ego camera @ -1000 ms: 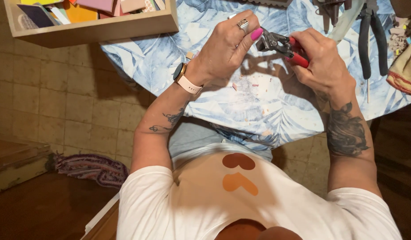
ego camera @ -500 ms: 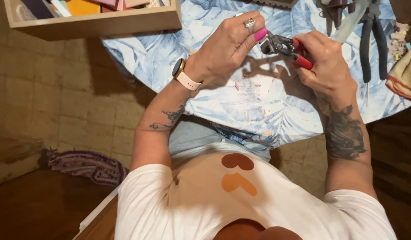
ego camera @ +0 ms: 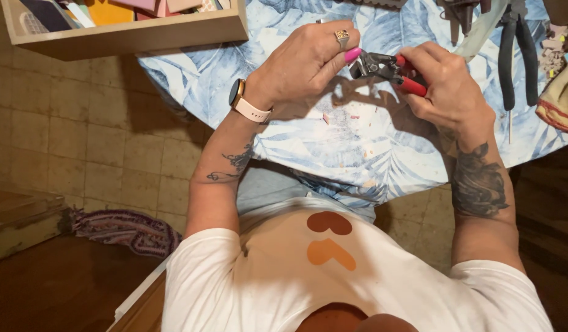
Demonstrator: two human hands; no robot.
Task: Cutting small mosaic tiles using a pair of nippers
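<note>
The red-handled pliers [ego camera: 388, 69] are held above the round table [ego camera: 235, 86], over its blue leaf-patterned cloth, between the two hands. The metal head points toward the left hand; the red handles run back and down into the right hand. The right hand [ego camera: 446, 92] is closed around those handles, fingers wrapped over the top, so the tool sits inside the grip at its handle end while the head projects clear of it. The left hand [ego camera: 305, 61] meets the tool at the jaw end: its fingers are curled and pinched together, a pink-painted fingertip [ego camera: 352, 55] lying against the metal head. Whether a small piece is pinched there cannot be told. A ring sits on one left finger, and a smartwatch [ego camera: 242, 99] with a pale strap on the left wrist.

Directly beneath the hands, small pale fragments [ego camera: 339, 117] lie scattered on the cloth. Farther right on the table lie black-handled pliers [ego camera: 518, 55]. A wooden tray [ego camera: 130, 38] holding coloured sheets overhangs the table's left side. Below, on the tiled floor, a purple patterned cloth [ego camera: 121, 227] lies bunched.
</note>
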